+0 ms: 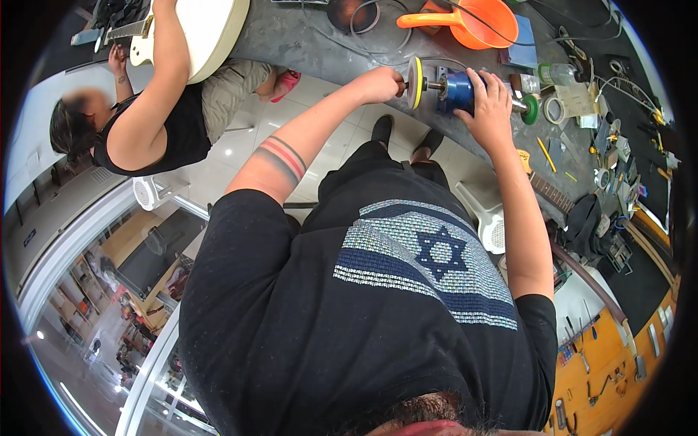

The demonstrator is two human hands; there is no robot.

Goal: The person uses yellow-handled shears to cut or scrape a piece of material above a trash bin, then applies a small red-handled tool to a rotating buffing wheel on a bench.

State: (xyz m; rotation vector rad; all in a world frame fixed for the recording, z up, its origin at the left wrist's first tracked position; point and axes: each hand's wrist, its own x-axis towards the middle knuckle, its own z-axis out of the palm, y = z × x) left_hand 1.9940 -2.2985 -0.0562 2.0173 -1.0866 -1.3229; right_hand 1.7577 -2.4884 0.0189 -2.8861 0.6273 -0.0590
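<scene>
A blue bench polishing motor (456, 93) sits at the near edge of the grey workbench (305, 43). On its left shaft is a yellow-rimmed disc (415, 83); a green wheel (531, 109) is on the right end. My left hand (379, 85) is closed, fingers curled around the dark shaft end left of the yellow-rimmed disc. The fingertips are partly hidden. Over the right side of the motor housing lies my right hand (488, 103), fingers spread and thumb apart, touching the blue casing.
Behind the motor lies an orange pan-shaped container (488, 25) with cables looping around it. Tape roll (555, 110), yellow pencil (547, 155) and a clear jar (558, 73) lie to the right. At the left another person (156, 109) holds a cream guitar body (211, 36). White stools stand below.
</scene>
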